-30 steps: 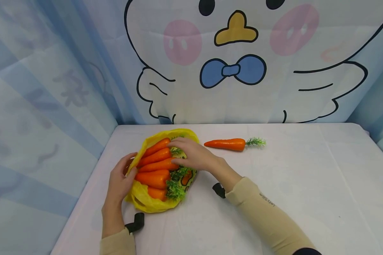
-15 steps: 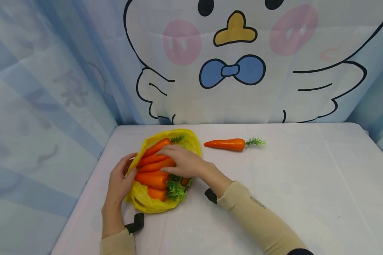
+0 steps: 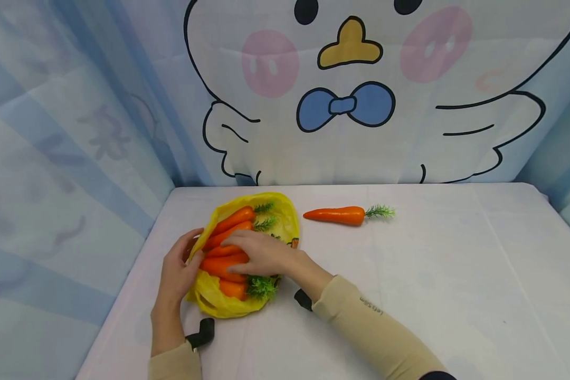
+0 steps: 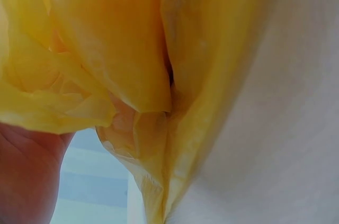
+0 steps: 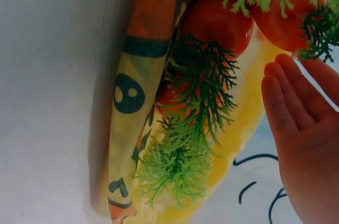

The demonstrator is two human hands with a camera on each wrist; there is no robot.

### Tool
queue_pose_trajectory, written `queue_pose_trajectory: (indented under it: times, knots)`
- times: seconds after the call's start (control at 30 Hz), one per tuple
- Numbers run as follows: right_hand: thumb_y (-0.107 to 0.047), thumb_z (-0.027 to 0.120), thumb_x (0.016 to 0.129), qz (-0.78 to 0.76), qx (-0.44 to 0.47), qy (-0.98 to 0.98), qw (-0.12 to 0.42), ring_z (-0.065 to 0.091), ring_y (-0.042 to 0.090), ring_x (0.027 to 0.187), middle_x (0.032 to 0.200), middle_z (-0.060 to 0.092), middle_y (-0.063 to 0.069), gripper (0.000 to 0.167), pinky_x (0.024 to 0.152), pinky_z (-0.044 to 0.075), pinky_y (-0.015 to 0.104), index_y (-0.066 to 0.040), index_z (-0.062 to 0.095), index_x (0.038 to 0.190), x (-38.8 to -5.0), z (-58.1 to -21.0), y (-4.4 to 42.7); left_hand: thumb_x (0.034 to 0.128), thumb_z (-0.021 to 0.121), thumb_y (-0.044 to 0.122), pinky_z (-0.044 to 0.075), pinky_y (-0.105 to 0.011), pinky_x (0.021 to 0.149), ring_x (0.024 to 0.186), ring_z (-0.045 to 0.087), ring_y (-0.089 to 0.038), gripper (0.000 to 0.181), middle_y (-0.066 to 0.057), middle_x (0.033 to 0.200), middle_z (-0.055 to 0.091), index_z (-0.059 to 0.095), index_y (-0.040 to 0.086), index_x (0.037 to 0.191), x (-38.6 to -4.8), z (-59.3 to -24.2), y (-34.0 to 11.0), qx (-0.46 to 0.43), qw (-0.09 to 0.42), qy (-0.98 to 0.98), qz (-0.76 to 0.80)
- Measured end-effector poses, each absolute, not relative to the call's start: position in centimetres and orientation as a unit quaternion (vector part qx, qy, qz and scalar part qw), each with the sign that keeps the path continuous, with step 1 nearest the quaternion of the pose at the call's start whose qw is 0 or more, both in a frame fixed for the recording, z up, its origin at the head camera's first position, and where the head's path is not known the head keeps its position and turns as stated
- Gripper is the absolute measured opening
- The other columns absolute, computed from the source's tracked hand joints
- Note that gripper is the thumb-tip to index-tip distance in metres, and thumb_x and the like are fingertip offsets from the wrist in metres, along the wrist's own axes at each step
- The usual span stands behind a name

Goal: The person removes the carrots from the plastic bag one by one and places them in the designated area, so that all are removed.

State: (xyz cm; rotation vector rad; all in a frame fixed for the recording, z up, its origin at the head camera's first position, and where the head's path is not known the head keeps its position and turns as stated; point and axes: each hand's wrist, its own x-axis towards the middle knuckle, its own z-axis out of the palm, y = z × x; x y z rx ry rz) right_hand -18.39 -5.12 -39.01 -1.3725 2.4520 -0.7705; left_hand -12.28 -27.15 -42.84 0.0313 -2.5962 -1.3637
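A yellow plastic bag (image 3: pixel 209 303) lies at the table's left side, its mouth spread around several orange carrots (image 3: pixel 237 215) with green tops. My left hand (image 3: pixel 178 266) grips the bag's left rim, thumb on the near side and fingers partly hidden behind the plastic. In the left wrist view, the yellow bag (image 4: pixel 206 102) fills much of the picture. My right hand (image 3: pixel 263 253) reaches over the middle carrots with thumb and fingers apart. The right wrist view shows this right hand (image 5: pixel 302 113) with fairly straight fingers beside the leafy tops (image 5: pixel 196 107); no carrot is visibly held.
A single carrot (image 3: pixel 337 215) lies on the white table (image 3: pixel 432 274), right of the bag. A cartoon-printed curtain (image 3: pixel 347 148) stands behind the table, and another curtain (image 3: pixel 76 211) hangs at the left. A dark wrist mount (image 3: pixel 201 332) sits beside the left wrist.
My right hand has moved toward the lower left across the carrots, uncovering the upper green tops. My left hand and the bag stay in place, as does the loose carrot.
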Motion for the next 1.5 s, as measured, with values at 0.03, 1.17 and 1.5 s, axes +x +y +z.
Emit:
queue_pose_trajectory:
  times: [0.03,1.17,1.5]
  knots:
    - [-0.038,0.067,0.097,-0.263,-0.468,0.836,0.115,0.048,0.015,0.132,0.142,0.056,0.000,0.051,0.111,0.038,0.028,-0.011,0.060,0.140,-18.4,-39.0,-5.2,0.0986,0.051,-0.001,0.036,-0.053,0.112,0.133,0.048,-0.034,0.049,-0.011,0.149,0.048,0.050,0.009,0.146,-12.3,-42.8,-27.1,0.011,0.104,-0.880,-0.463]
    - [-0.024,0.071,0.095,-0.269,-0.462,0.829,0.166,0.056,0.009,0.106,0.129,0.062,-0.003,0.044,0.096,0.047,0.019,-0.012,0.062,0.137,-17.6,-39.1,-5.7,0.0983,0.051,-0.002,0.036,-0.051,0.112,0.133,0.050,-0.033,0.048,-0.012,0.149,0.049,0.051,0.009,0.145,-12.1,-42.6,-27.1,0.003,0.106,-0.879,-0.466]
    - [-0.024,0.070,0.096,-0.254,-0.470,0.834,0.140,0.056,0.012,0.113,0.130,0.063,-0.002,0.042,0.102,0.045,0.024,-0.012,0.063,0.136,-18.0,-37.9,-4.3,0.0981,0.051,-0.003,0.036,-0.052,0.112,0.133,0.049,-0.033,0.049,-0.012,0.149,0.049,0.050,0.008,0.145,-12.2,-42.8,-27.1,0.001,0.109,-0.877,-0.468]
